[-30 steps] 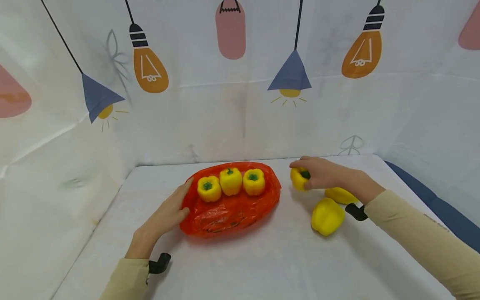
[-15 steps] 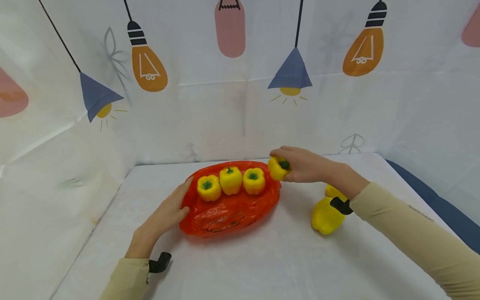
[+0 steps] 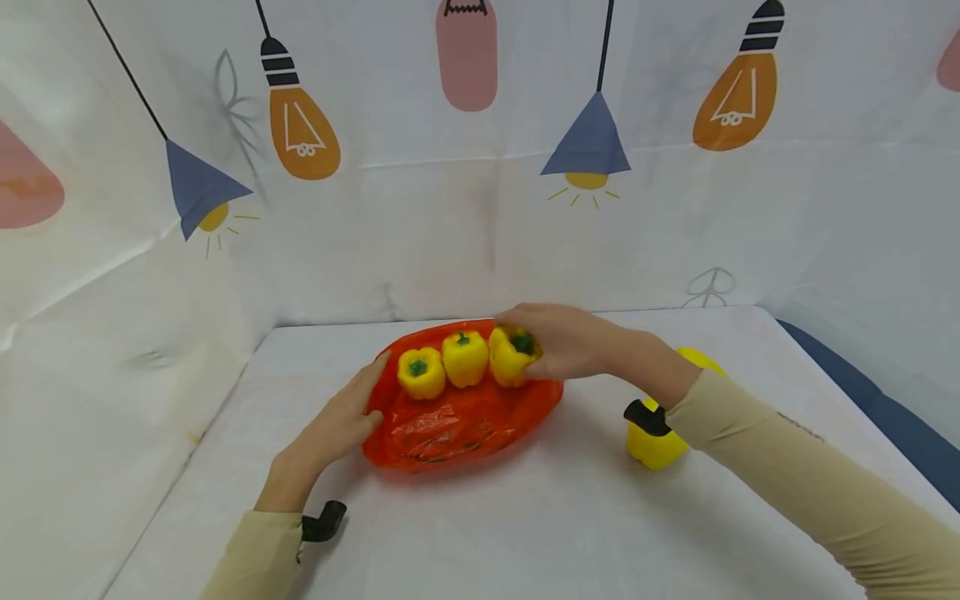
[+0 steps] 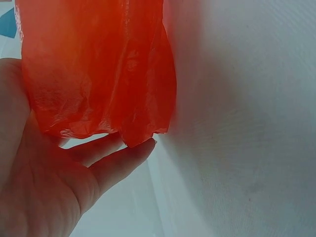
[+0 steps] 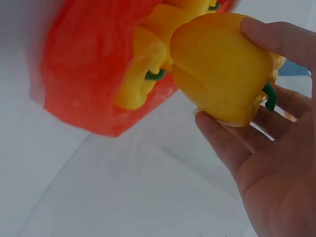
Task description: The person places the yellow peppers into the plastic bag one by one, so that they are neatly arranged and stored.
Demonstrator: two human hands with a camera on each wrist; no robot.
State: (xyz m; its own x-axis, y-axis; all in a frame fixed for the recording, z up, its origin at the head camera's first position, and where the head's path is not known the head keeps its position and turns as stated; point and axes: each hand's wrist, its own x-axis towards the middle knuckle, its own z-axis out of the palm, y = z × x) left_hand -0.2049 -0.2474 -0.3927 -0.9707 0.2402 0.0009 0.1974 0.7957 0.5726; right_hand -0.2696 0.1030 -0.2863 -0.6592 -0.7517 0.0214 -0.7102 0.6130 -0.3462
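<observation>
A red plastic bag (image 3: 450,429) lies on the white table with its mouth open, and yellow bell peppers (image 3: 422,373) stand in a row inside. My left hand (image 3: 330,429) is spread against the bag's left end. In the left wrist view, its extended fingers (image 4: 123,165) touch the red plastic from below. My right hand (image 3: 566,337) holds another yellow bell pepper (image 5: 222,69) with a green stem, thumb on one side and fingers on the other. This pepper is over the bag's right part and hides a pepper behind it in the head view.
Two more yellow peppers (image 3: 656,446) lie on the table (image 3: 480,533) to the right, partly covered by my right forearm. A white sheet printed with lamps (image 3: 487,242) hangs behind the table. Something dark blue (image 3: 870,400) stands beyond the right edge.
My right hand has carried the pepper leftward from the table to above the bag's right side. The left hand has stayed at the bag's left end.
</observation>
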